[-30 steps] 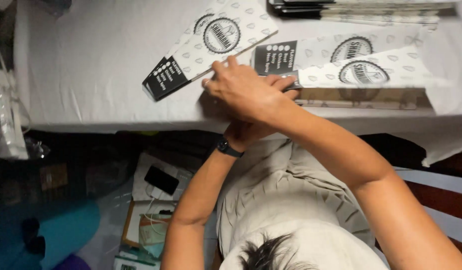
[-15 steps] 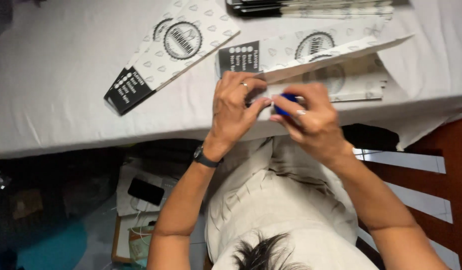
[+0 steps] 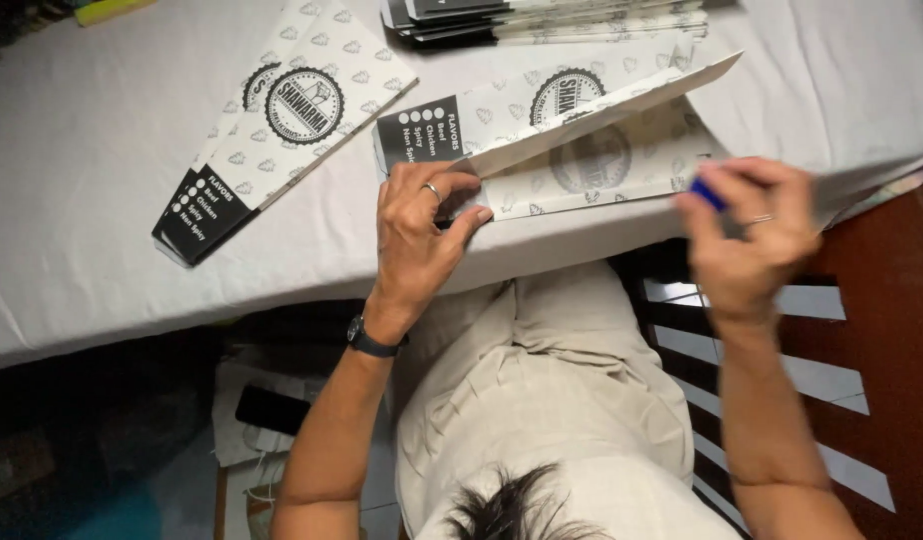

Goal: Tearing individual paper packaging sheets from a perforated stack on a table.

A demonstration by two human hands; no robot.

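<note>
A printed paper wrapper (image 3: pixel 622 165) lies on the white tablecloth (image 3: pixel 102 140) with its upper flap lifted. My left hand (image 3: pixel 420 232), with a ring and a dark wristwatch, presses and pinches the wrapper's left end beside its black panel. My right hand (image 3: pixel 750 235) is at the wrapper's right end near the table edge, blurred. Its fingers are closed around a small blue object (image 3: pixel 708 192). What kind of object it is cannot be told.
A finished cone-shaped wrapper (image 3: pixel 282 130) with a black tip lies to the left. A stack of flat wrappers (image 3: pixel 542 20) sits at the far edge. A dark wooden chair (image 3: pixel 862 330) stands at the right, and clutter lies on the floor (image 3: pixel 262 420) below.
My right hand has slid right along the wrapper's lower edge with the blue object, away from my left hand. The left hand stays on the left end. The flap stands higher.
</note>
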